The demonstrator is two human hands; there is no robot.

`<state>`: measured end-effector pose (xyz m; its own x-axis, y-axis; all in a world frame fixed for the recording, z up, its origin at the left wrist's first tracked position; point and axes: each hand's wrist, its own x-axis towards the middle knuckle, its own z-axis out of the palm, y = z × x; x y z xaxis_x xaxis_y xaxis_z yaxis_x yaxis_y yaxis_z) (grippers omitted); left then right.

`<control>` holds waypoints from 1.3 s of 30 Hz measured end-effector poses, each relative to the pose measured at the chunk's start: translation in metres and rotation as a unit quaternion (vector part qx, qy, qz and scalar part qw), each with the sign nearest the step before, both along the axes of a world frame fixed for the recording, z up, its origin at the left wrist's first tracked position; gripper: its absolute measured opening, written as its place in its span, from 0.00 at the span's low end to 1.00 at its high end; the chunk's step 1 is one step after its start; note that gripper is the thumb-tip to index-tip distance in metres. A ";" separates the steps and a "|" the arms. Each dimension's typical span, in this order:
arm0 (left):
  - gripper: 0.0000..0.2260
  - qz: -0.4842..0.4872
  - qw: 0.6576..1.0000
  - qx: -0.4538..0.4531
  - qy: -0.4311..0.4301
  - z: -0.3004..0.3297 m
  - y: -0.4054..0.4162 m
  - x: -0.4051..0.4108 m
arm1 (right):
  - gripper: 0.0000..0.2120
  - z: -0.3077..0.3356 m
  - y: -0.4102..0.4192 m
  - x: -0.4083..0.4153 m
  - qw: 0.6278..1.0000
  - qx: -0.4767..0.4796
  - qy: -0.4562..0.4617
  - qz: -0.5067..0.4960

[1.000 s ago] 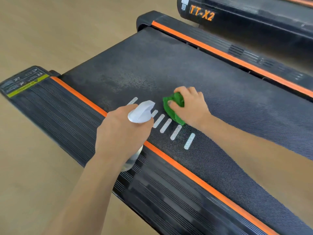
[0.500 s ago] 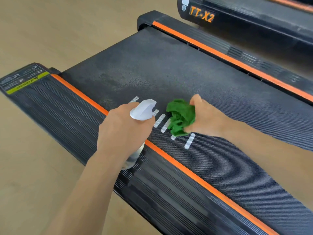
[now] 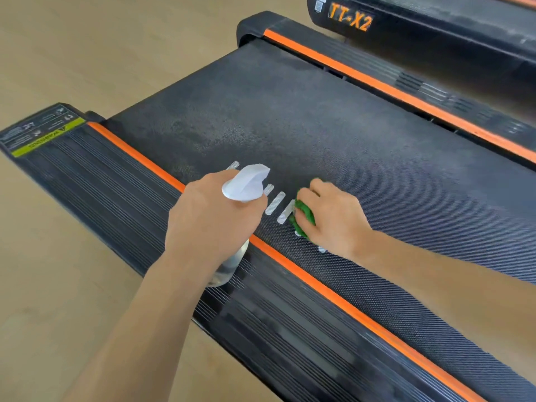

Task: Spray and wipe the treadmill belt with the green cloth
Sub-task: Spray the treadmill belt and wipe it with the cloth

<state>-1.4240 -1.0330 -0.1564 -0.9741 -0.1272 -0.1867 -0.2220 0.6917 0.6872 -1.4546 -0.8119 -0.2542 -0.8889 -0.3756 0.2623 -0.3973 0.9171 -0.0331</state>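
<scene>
Seen from above, looking down along a black treadmill belt (image 3: pixel 333 126) that runs from upper left to lower right of the frame. At centre, left hand (image 3: pixel 211 221) wrapped around the neck of a clear spray bottle (image 3: pixel 232 262), white nozzle (image 3: pixel 246 182) aimed out over the belt, probably kept ready for another burst. Bottle body hanging over the ribbed side rail (image 3: pixel 101 192), just left of the orange stripe (image 3: pixel 319 288). Right of centre, right hand (image 3: pixel 333 219) pressing down on the bunched green cloth (image 3: pixel 303 217), fingers curled over it; only a green edge showing at the hand's left side. Cloth flat against the belt, over a row of white dashes (image 3: pixel 275 203), apparently mid-wipe. Paler, hazy patch on the belt toward upper left, possibly spray mist or dust; cannot tell which. At upper right, the second rail and a dark housing lettered TT-X2 (image 3: pixel 349 20). At far left, a green warning label (image 3: pixel 46 140) on the rail end. Tan floor (image 3: pixel 72 53) beyond.
</scene>
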 end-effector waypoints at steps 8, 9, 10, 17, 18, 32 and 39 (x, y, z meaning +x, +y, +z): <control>0.12 -0.063 0.993 -0.102 0.002 0.006 0.016 0.005 | 0.11 0.005 0.035 -0.046 0.989 0.099 0.051 0.093; 0.13 -0.079 0.989 -0.126 0.004 0.005 0.018 0.007 | 0.13 0.004 0.031 -0.064 0.996 0.071 0.053 -0.009; 0.13 -0.089 0.986 -0.142 0.007 0.005 0.021 0.008 | 0.13 0.000 0.029 -0.074 0.993 0.045 0.041 -0.100; 0.11 -0.103 0.988 -0.113 -0.021 0.010 0.020 0.000 | 0.08 0.001 -0.011 0.033 0.999 -0.018 0.010 0.046; 0.10 -0.091 0.990 -0.104 -0.027 0.009 0.019 0.001 | 0.07 0.001 -0.004 0.027 0.995 0.004 0.019 0.094; 0.10 -0.065 0.995 -0.063 -0.032 0.007 0.013 0.002 | 0.11 0.000 0.003 0.008 0.996 0.060 0.043 0.053; 0.10 -0.054 0.998 -0.035 -0.013 0.004 0.005 0.005 | 0.13 0.003 -0.005 -0.041 0.985 0.117 0.032 -0.121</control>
